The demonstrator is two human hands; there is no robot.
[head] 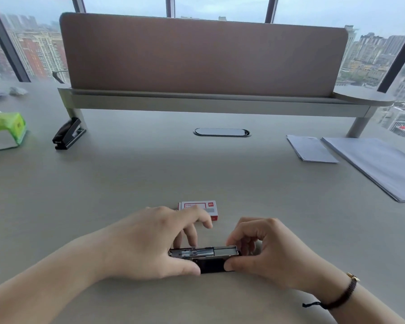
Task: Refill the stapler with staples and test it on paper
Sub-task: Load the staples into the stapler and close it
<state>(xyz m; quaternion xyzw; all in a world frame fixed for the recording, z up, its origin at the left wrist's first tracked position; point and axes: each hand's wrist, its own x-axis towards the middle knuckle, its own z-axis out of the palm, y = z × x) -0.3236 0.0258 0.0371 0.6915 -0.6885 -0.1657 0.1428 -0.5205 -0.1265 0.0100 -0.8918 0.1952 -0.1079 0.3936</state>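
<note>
A black stapler lies on the grey desk near me, its metal staple channel exposed on top. My left hand grips its left end, thumb on the near side and fingers over the far side. My right hand grips its right end with curled fingers and thumb. A small red-and-white staple box lies just behind my left fingers. Two stacks of white paper lie at the right of the desk.
A second black stapler stands at the back left beside a green tissue pack. A raised shelf with a brown divider panel spans the back. An oval cable port sits mid-desk.
</note>
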